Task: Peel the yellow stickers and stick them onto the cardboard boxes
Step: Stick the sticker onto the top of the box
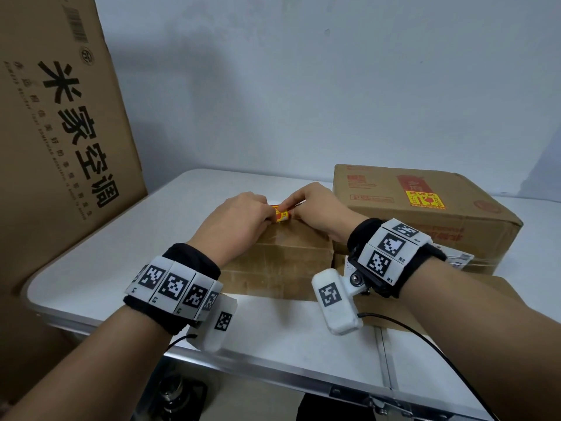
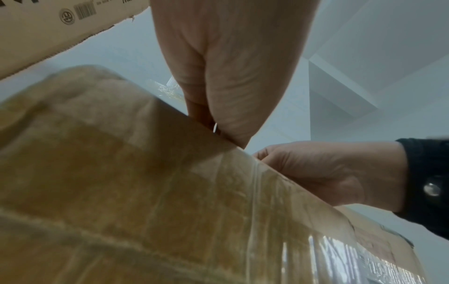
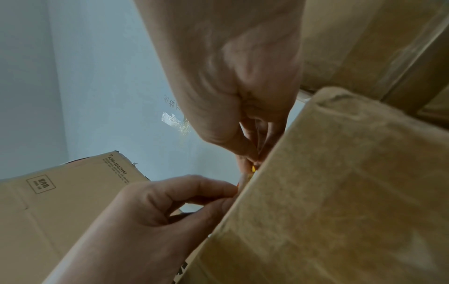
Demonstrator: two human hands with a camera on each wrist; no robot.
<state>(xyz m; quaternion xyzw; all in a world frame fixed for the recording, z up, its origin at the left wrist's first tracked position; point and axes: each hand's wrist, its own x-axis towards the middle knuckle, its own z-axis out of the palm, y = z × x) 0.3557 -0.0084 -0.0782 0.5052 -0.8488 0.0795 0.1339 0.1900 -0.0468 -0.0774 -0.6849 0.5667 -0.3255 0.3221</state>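
Observation:
A yellow and red sticker (image 1: 281, 215) sits at the far edge of the taped cardboard box (image 1: 273, 262) in the middle of the table. My left hand (image 1: 263, 213) pinches its left end and my right hand (image 1: 293, 206) pinches its right end, so the fingers hide most of it. In the right wrist view only a sliver of the sticker (image 3: 253, 169) shows between my right hand (image 3: 252, 146) and left hand (image 3: 218, 192), behind the box (image 3: 340, 192) edge. The left wrist view shows both palms over the box (image 2: 145, 192). Another yellow sticker (image 1: 425, 199) is stuck on the larger box (image 1: 394, 220) at right.
A tall printed carton (image 1: 60, 132) leans at the left edge of the white table (image 1: 106, 268). A flat cardboard piece (image 1: 455, 299) lies under my right forearm. A wall stands close behind the table. Wrist camera cables (image 1: 425, 338) hang over the near edge.

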